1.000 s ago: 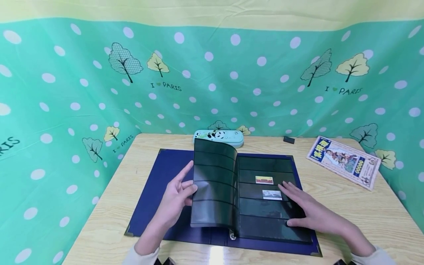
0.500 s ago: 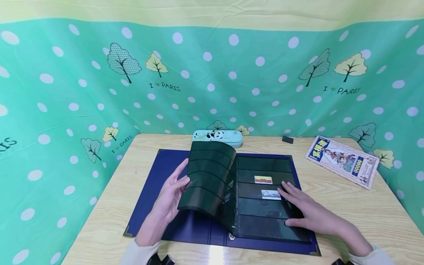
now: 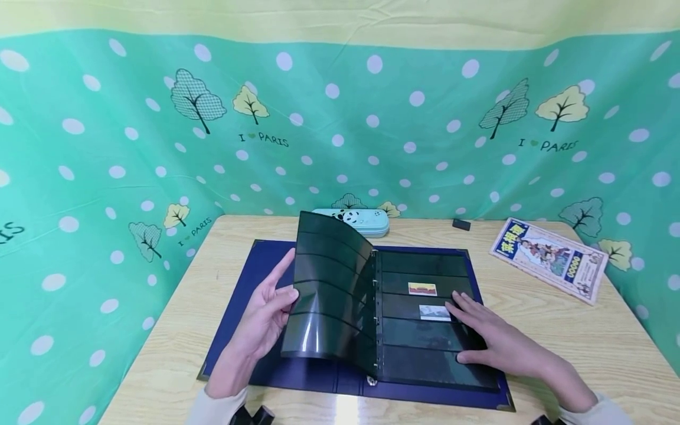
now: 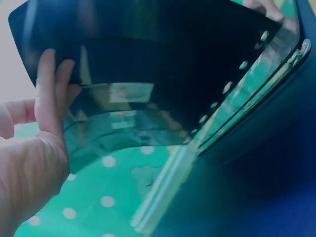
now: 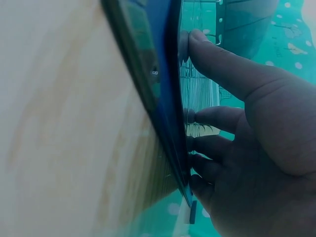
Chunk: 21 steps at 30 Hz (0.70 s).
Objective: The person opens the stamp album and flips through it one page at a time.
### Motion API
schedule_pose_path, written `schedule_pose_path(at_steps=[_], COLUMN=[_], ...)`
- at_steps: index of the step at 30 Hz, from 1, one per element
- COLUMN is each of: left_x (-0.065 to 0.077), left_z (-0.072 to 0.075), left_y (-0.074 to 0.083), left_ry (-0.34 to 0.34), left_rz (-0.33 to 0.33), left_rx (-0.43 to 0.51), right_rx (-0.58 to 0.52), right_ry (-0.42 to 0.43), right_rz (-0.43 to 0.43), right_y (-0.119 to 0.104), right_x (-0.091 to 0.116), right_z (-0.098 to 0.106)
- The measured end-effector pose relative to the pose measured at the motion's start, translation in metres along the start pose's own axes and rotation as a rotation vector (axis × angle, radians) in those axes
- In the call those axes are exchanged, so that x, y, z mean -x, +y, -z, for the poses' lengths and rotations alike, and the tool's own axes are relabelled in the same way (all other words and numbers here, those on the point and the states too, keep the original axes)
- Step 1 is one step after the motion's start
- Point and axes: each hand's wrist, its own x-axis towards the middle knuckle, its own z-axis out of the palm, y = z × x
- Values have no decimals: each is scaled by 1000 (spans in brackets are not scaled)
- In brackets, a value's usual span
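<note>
A dark blue stamp album (image 3: 268, 254) lies spread on the wooden table. My left hand (image 3: 252, 321) pinches the outer edge of a black pocket page (image 3: 326, 283), which stands raised and bowed left of the rings (image 3: 376, 319). From the left wrist, this hand (image 4: 42, 148) shows at the page's edge, with punched holes along the opposite side. On the right-hand page, a red-and-yellow stamp (image 3: 422, 289) sits above a grey stamp (image 3: 434, 313). My right hand (image 3: 496, 339) rests there with fingers spread; in the right wrist view its fingertips (image 5: 200, 35) touch the page surface.
Behind the album is a light blue panda pencil case (image 3: 369, 223), partly covered by the raised page. A small black block (image 3: 461, 224) and a colourful booklet (image 3: 549, 258) lie to the right. A green dotted curtain (image 3: 319, 118) closes off the back.
My left hand has shifted left with the raised page, and the page's curve has changed, its top corner now higher and farther left. The right hand stays in place.
</note>
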Motion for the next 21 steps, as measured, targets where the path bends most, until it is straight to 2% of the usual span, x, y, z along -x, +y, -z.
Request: schedule_pose_path(at_steps=[5,14,21], left_x=[4,16,18], left_z=[8,31,46], left_y=[9,17,18], left_ry=[12,122,200], left_rz=[11,77,123], left_rx=[-27,-161,-205], right_rx=[3,-3,-5], right_ry=[2,0,3], right_rz=[-7,-8,-5], right_y=[-1,-3,-3], right_x=[0,-1,0], right_z=[0,-1,0])
